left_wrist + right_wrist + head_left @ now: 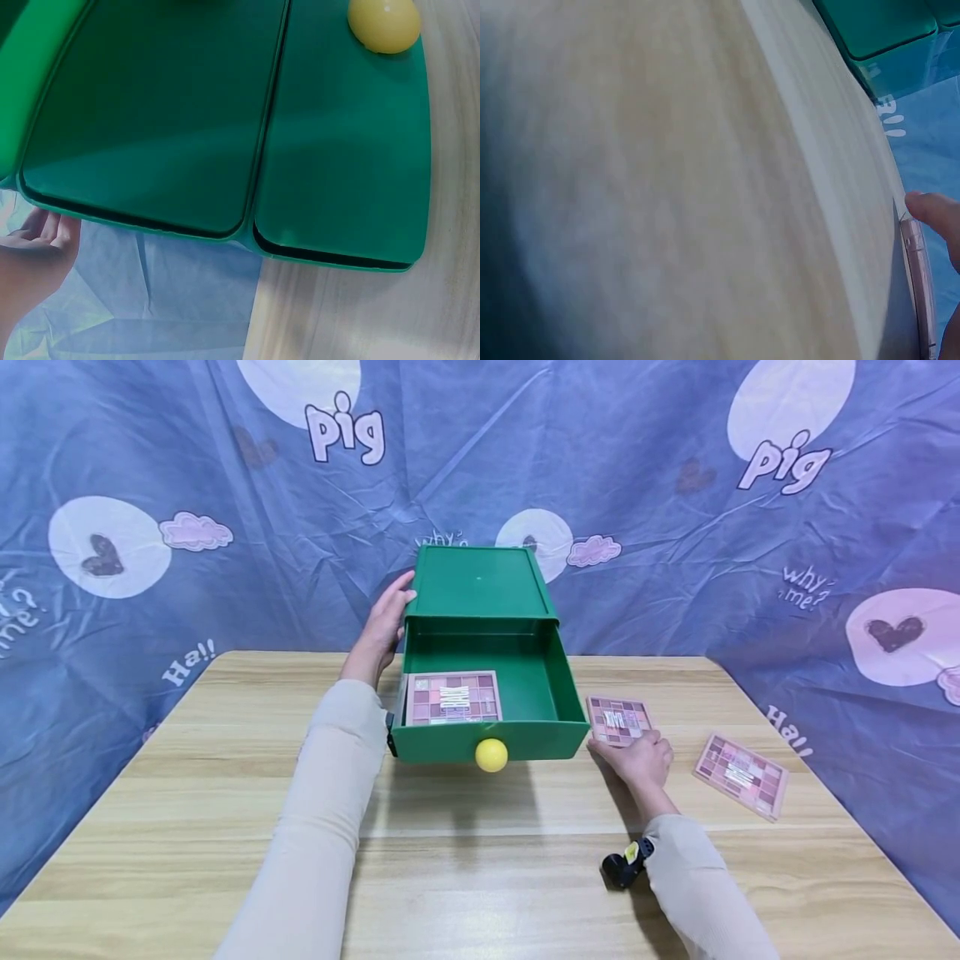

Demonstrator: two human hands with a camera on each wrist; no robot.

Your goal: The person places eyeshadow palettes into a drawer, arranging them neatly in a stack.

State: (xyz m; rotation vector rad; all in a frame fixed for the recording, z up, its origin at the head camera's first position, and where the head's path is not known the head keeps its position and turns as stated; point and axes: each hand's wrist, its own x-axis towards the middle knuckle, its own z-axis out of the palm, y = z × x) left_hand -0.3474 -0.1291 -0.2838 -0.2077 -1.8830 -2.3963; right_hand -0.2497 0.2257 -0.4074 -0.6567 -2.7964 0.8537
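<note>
Palette [618, 718], seemingly pinched by right hand [642, 763]; left hand [385, 620], fingers outstretched, likely steadies the green box [482, 583]'s left side.

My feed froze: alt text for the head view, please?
The right grip holds a rectangular pink palette beside an open green plastic drawer containing another; a third lies farther right on the pale wooden table. The left grip touches the green casing.

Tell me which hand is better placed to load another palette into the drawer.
Probably the right hand: it grips a palette near the open drawer, while the left hand touches the cabinet.
</note>
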